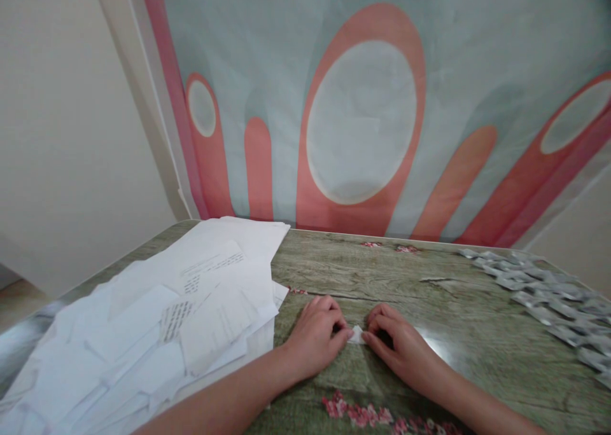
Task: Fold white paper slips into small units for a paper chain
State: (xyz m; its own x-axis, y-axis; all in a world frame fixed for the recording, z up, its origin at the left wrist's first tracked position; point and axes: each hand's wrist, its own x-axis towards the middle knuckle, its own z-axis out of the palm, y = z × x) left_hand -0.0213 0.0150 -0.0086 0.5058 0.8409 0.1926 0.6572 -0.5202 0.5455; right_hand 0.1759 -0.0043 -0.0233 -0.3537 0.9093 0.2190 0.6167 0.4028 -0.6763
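Between my two hands, just above or on the table (334, 257), is a small white folded piece of paper (356, 335). The thumb and fingers of my left hand (321, 333) pinch its left end. My right hand (398, 343) pinches the other end, its fingers curled in. Most of the paper's ends are hidden under the fingertips. To the left of my left hand lies a big loose heap of white paper sheets (143, 320), some with printed lines.
Rows of folded paper pieces (539, 295), greyish white, lie along the table's right side. Behind the table hangs a grey-green cloth (281, 53) with red shapes and pale ovals. A pale wall (62, 123) stands at the left. Pink flowers are printed on the wood-patterned tabletop.
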